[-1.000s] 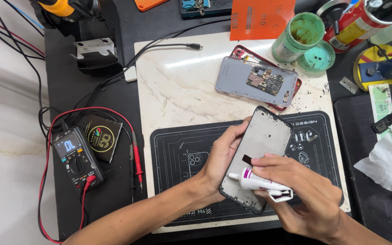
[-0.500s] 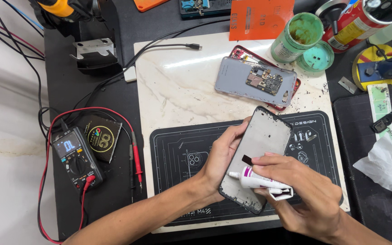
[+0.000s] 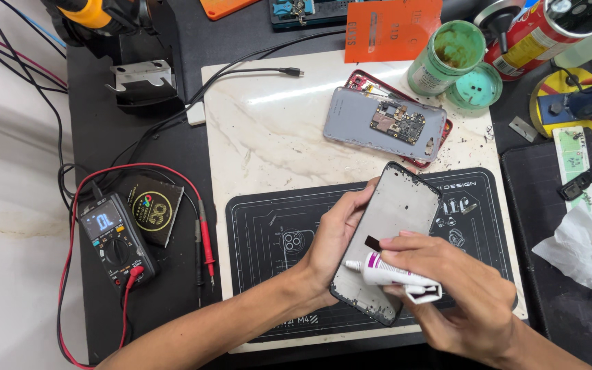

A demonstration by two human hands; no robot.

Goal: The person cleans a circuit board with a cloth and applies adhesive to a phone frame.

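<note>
A flat grey phone screen panel with a black border [image 3: 390, 233] is held tilted above a black rubber repair mat with white line drawings [image 3: 268, 233]. It is gripped along its left edge by the left hand [image 3: 334, 236], with the fingers closed around the edge and the thumb on the side near the body. A small white glue tube with a purple label [image 3: 392, 273] is held by the right hand [image 3: 457, 291]; the fingers are wrapped closely around the tube body, and the folded end of the tube is seen under the fingers. The white nozzle of the tube is pointed to the left and is placed against the lower left part of the panel, near a small black rectangle on its surface.

The mat is laid on a white marble-pattern board [image 3: 275, 130]. On this board, further from the person, a grey phone back frame with an exposed circuit board [image 3: 385, 127] is rested over a red phone shell [image 3: 366, 80]. Behind it, an open green round jar [image 3: 447, 58] and its green lid [image 3: 475, 85] are seen side by side. To the left, on the dark table, a black digital multimeter [image 3: 112, 240] with red and black leads is lying. A crumpled white tissue [image 3: 584, 247] is seen at the right edge.
</note>
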